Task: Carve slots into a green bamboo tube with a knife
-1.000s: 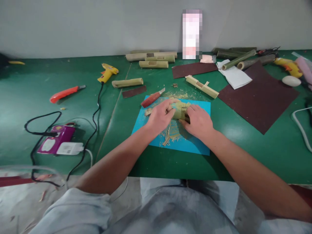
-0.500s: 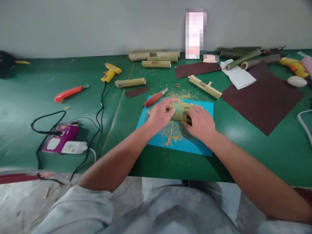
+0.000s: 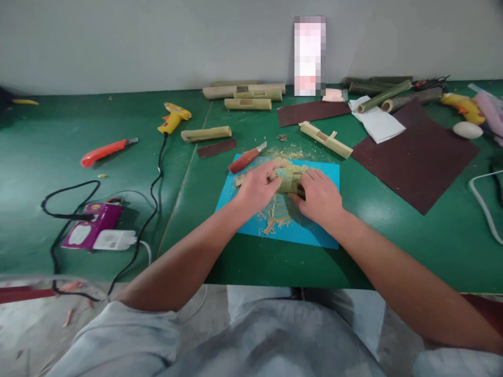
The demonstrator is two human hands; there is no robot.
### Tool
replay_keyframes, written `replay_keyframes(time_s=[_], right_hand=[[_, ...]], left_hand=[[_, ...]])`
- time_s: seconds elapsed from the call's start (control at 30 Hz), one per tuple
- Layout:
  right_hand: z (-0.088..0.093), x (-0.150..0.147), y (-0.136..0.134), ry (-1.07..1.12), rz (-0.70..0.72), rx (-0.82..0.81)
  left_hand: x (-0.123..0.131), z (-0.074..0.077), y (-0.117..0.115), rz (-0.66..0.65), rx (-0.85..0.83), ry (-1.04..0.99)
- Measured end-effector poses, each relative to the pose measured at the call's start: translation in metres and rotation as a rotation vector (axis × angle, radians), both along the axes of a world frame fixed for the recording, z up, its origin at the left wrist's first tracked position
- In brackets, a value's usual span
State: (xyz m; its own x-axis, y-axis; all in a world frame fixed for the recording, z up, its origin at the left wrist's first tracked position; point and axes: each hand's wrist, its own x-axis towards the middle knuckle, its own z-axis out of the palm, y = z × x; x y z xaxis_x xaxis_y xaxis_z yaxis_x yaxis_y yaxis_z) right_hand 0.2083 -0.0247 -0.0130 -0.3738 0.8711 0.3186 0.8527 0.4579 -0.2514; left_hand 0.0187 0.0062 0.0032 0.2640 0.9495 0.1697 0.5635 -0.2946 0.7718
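- While the left hand [image 3: 255, 186] and right hand [image 3: 321, 192] grip the bamboo piece [image 3: 290, 186] over the blue sheet [image 3: 314, 234], shavings [image 3: 282, 213] at six o'clock could let it slide.
- A slip could meet the knife [image 3: 247, 159] at ten o'clock.

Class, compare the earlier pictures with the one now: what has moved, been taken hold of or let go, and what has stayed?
Nothing was visibly taken hold of or let go; any shift of the hands is too slight to tell. The left hand and right hand still hold the bamboo piece over the blue sheet. The red-handled knife stayed put.
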Motion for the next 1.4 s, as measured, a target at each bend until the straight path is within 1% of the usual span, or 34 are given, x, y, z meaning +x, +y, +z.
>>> replay_keyframes(time_s=[0.13,0.27,0.4,0.47,0.6,0.73,0.8,0.87,0.93,1.0,1.03,1.2,1.33,1.4], right_hand=[[0.0,0.0,0.0,-0.001,0.027,-0.001],[0.0,0.0,0.0,0.015,-0.002,-0.006],[0.001,0.0,-0.001,-0.029,0.038,0.015],[0.002,0.001,-0.001,-0.039,0.045,0.021],[0.001,0.001,0.001,-0.009,0.009,-0.011],[0.001,0.002,0.002,-0.018,0.028,-0.007],[0.002,0.002,0.001,-0.035,0.05,0.003],[0.003,0.002,-0.001,-0.037,0.054,-0.001],[0.004,0.002,-0.002,-0.028,0.047,-0.013],[0.004,0.002,-0.001,-0.02,0.038,-0.015],[0.004,0.002,-0.001,-0.019,0.037,-0.012],[0.003,0.003,0.002,-0.004,0.012,-0.01],[0.003,0.005,0.003,0.007,0.005,-0.023],[0.003,0.006,0.004,0.021,0.0,-0.028]], left_hand=[[0.003,-0.006,0.006,0.014,0.02,-0.014],[0.004,-0.003,0.002,0.011,0.018,0.015],[0.005,0.001,-0.002,0.05,0.046,0.031],[0.007,0.001,0.0,0.05,0.049,0.025],[0.006,0.0,-0.002,0.034,0.06,0.059],[0.007,-0.003,-0.003,0.048,0.085,0.064],[0.008,-0.003,0.002,0.05,0.081,0.044],[0.008,-0.001,0.007,0.054,0.078,-0.011],[0.005,0.004,0.008,0.1,0.107,-0.089],[0.001,0.008,0.006,0.163,0.149,-0.151],[-0.001,0.009,0.004,0.174,0.155,-0.162],[-0.004,0.004,-0.007,0.084,0.061,-0.155],[-0.004,0.004,-0.009,0.047,0.07,-0.114],[-0.005,0.007,-0.008,0.062,0.083,-0.094]])
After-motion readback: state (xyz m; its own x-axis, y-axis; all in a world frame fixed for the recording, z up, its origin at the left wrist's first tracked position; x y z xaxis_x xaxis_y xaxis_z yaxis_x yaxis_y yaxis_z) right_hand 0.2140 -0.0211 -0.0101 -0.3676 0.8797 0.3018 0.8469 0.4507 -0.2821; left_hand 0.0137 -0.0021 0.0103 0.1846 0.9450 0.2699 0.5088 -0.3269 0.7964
